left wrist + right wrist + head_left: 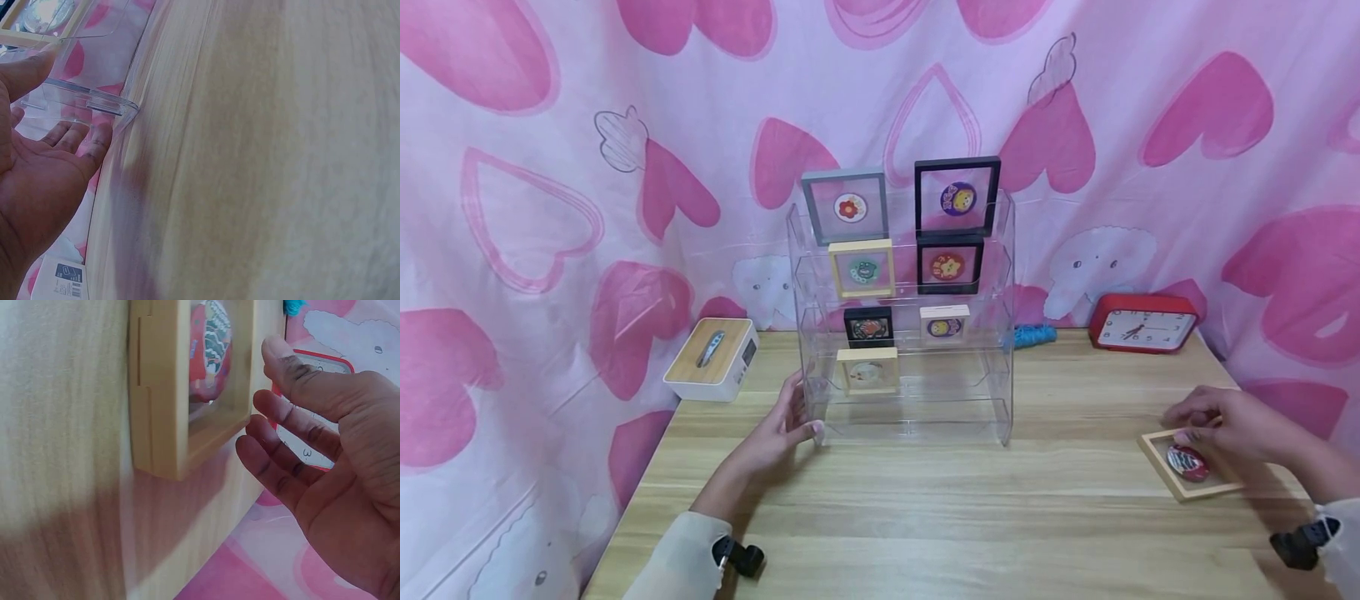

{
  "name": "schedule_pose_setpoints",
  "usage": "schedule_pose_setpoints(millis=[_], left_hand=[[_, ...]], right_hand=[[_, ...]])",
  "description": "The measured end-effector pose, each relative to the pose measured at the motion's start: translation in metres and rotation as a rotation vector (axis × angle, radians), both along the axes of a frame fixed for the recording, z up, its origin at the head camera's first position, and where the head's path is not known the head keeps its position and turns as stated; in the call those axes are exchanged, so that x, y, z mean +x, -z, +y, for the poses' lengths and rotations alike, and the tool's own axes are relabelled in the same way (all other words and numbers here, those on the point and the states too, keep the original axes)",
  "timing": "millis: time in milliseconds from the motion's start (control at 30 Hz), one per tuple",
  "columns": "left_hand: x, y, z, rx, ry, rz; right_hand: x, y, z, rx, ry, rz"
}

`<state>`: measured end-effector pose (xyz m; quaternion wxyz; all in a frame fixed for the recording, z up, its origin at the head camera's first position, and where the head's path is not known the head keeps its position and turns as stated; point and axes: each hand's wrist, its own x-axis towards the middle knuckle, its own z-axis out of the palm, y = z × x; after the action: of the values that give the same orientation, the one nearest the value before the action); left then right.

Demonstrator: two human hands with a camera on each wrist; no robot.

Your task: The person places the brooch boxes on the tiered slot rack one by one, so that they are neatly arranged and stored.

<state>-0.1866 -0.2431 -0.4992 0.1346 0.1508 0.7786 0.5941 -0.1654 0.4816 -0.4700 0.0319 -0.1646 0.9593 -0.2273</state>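
A clear acrylic display rack with stepped tiers stands on the table. Small framed badges sit on its tiers, among them a grey frame, a large black frame and a low wooden-coloured frame. My left hand grips the rack's lower left side, thumb at the front edge and fingers along the side panel. At the right, a light wood-coloured frame with a red oval badge lies on the table. Over its far edge hovers my right hand, fingers loosely bent and apart from the frame.
A white box with a wooden top is left of the rack. Behind on the right are a blue bundle and a red alarm clock. A pink heart-patterned curtain hangs along the table's back edge.
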Motion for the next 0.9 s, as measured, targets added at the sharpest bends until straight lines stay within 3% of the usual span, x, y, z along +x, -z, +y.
schedule_pose_setpoints(millis=[267, 433, 667, 900], left_hand=[[0.0, 0.0, 0.0, -0.002, -0.006, -0.011], [0.0, -0.001, 0.0, -0.015, -0.015, -0.037], [0.001, -0.004, 0.001, -0.025, -0.023, -0.043], [0.0, -0.002, 0.0, -0.019, -0.017, -0.042]], right_hand=[[-0.002, 0.014, 0.009, -0.041, -0.059, 0.068], [0.0, 0.023, 0.011, -0.024, -0.024, 0.092], [-0.001, 0.023, 0.013, 0.002, 0.05, 0.048], [0.001, 0.023, 0.013, -0.055, 0.059, 0.099]])
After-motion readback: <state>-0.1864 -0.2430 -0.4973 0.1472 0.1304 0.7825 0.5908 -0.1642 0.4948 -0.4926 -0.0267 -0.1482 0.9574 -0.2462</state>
